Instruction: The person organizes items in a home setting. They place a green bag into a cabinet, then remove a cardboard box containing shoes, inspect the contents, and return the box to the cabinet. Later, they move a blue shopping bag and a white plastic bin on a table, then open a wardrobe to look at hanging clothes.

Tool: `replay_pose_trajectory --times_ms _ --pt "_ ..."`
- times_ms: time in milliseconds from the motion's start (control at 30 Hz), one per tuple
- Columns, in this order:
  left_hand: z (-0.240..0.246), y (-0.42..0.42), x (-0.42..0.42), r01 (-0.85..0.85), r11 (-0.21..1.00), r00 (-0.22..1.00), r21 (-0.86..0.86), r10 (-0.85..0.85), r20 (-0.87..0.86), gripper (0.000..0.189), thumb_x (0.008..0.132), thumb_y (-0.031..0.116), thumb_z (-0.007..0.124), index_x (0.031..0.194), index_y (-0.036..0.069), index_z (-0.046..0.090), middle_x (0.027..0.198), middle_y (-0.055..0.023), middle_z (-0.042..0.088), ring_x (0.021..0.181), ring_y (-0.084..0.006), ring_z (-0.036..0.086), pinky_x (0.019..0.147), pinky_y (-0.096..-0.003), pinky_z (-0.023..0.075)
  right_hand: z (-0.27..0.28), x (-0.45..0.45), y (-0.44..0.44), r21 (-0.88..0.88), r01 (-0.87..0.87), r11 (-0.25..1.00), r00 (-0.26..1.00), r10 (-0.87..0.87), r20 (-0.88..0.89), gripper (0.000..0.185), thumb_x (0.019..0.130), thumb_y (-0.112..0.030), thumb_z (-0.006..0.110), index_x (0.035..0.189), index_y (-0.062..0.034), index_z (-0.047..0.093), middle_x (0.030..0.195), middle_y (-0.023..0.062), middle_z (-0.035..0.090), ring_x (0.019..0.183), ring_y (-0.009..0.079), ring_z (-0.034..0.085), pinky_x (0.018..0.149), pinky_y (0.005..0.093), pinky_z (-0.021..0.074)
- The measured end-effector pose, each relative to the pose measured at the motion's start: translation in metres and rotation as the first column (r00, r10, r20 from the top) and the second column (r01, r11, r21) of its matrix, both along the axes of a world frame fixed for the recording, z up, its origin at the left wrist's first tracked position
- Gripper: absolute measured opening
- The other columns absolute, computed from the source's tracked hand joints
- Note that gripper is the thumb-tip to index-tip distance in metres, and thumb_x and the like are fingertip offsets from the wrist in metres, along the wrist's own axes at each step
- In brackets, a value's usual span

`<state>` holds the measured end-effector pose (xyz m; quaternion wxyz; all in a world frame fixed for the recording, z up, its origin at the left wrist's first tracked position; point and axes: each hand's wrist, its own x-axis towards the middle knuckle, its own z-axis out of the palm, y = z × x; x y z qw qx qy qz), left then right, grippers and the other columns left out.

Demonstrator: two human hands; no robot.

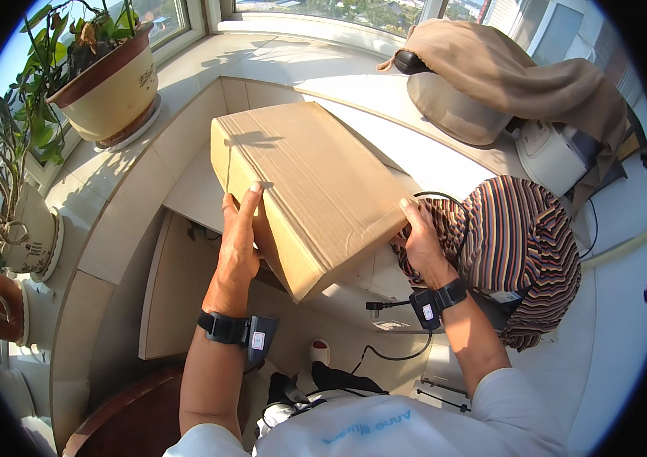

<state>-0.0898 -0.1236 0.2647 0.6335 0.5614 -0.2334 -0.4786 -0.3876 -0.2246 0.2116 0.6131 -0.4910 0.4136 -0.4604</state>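
Note:
A closed brown cardboard box [312, 177] is held tilted between my two hands, above a tiled ledge in the corner below the windows. My left hand [239, 245] grips its left side, thumb on the top edge and fingers against the side face. At the box's right corner, my right hand [423, 240] has its thumb near the top edge, with the fingers partly hidden beneath. Just right of that hand, a striped cloth [500, 234] covers a rounded object. A black plug [376, 307] on a cord hangs near my right wrist.
Potted plants stand on the left sill, the largest in a cream and brown pot [109, 85]. A brown cloth [483, 63] drapes over appliances at the upper right. An open cabinet door [172, 285] is left of my forearm, above a large dark red pot [129, 417].

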Motion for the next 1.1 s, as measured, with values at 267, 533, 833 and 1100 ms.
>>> replay_pose_trajectory --times_ms 267,533,833,1100 --pt "-0.052 0.028 -0.005 0.062 0.973 0.989 -0.224 -0.090 -0.119 0.075 0.102 0.054 0.041 0.153 0.005 0.018 0.150 -0.0154 0.036 0.133 -0.0262 0.042 0.108 -0.0376 0.0395 -0.008 -0.007 0.011 0.272 -0.352 0.896 0.916 0.269 0.297 0.061 0.099 -0.054 0.045 0.143 -0.0115 0.045 0.141 0.0072 0.052 0.124 0.0230 0.051 0.104 0.0489 0.0391" --pt "-0.079 0.080 -0.012 0.135 0.931 0.929 -0.340 -0.239 -0.283 0.065 0.106 0.051 0.030 0.150 0.003 0.033 0.145 -0.0113 0.046 0.129 -0.0198 0.048 0.109 -0.0337 0.0379 -0.002 -0.004 0.059 0.193 -0.390 0.900 0.901 0.330 0.281 0.061 0.096 -0.044 0.052 0.144 -0.0080 0.042 0.138 0.0095 0.053 0.124 0.0233 0.051 0.105 0.0497 0.0402" --pt "-0.160 0.234 -0.017 -0.012 0.991 0.918 -0.134 -0.042 -0.394 0.078 0.100 0.067 0.028 0.148 0.006 0.039 0.140 -0.0132 0.050 0.125 -0.0234 0.051 0.105 -0.0360 0.0433 -0.021 0.012 0.189 0.159 -0.337 0.928 0.931 0.303 0.204 0.072 0.091 -0.038 0.061 0.150 -0.0074 0.035 0.147 0.0083 0.046 0.136 0.0227 0.041 0.115 0.0397 0.0292" --pt "-0.199 0.386 0.004 -0.030 1.000 0.756 -0.010 0.016 -0.654 0.085 0.096 0.073 0.028 0.152 0.010 0.031 0.149 -0.0148 0.041 0.134 -0.0285 0.044 0.111 -0.0410 0.0393 -0.034 0.041 0.299 0.205 -0.418 0.885 0.906 0.390 0.163 0.083 0.093 -0.035 0.055 0.158 -0.0050 0.014 0.160 0.0107 0.028 0.146 0.0210 0.026 0.119 0.0383 0.0179"
